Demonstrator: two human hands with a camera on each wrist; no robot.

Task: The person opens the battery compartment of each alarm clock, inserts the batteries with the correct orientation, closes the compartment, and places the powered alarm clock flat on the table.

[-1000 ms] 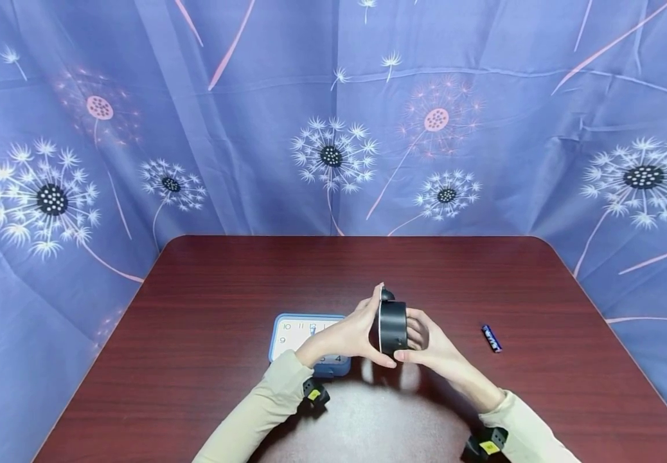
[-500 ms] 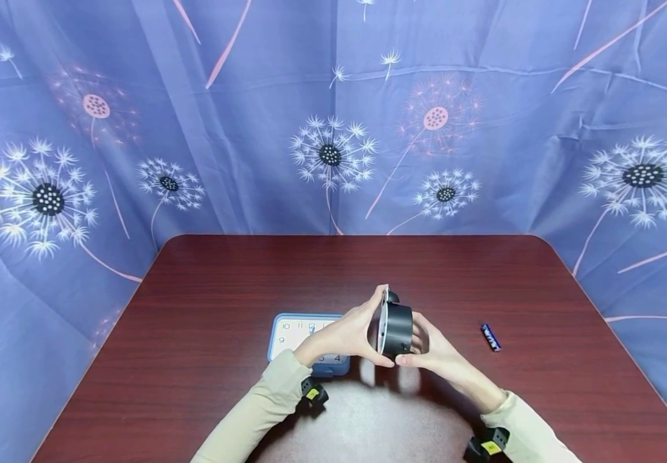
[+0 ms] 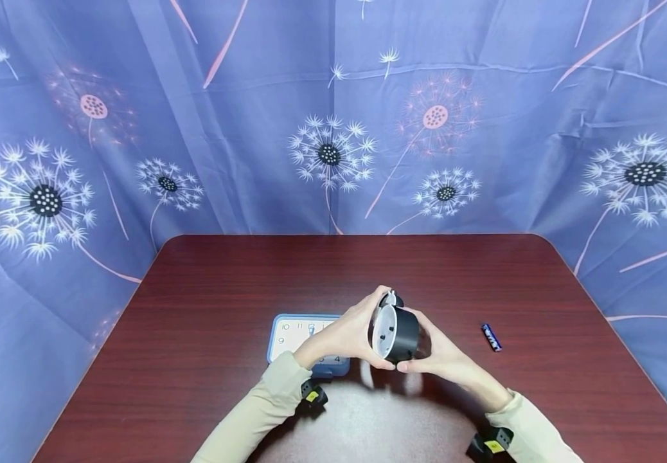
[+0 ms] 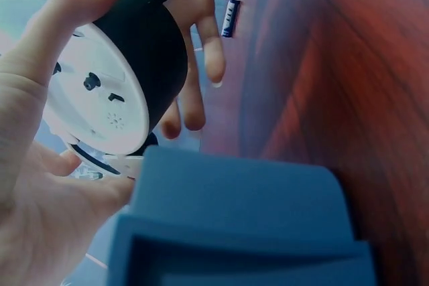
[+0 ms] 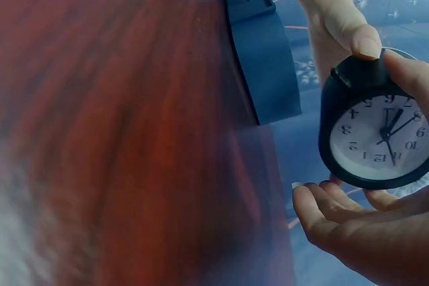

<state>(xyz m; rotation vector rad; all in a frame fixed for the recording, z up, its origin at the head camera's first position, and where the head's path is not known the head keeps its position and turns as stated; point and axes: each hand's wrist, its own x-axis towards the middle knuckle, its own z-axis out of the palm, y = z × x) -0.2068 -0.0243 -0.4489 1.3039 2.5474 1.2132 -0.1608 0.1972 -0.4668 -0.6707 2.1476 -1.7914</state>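
Observation:
A round black alarm clock is held up over the table between both hands. My left hand grips it from the left, thumb at the lower rim and fingers by the bell at the top. From the other side my right hand holds it, thumb low on the casing. The clock's white back, with small black knobs, shows in the left wrist view. In the right wrist view the white dial with black hands appears upside down, partly covered by the right thumb.
A blue rectangular clock lies face up under the left forearm, partly hidden by it. To the right, a blue battery lies on the dark red wooden table. A dandelion-patterned blue curtain hangs round the table.
The alarm clock has turned in the hands, so its white back, edge-on a second ago, now faces the head camera more. Both hands keep their hold with small shifts.

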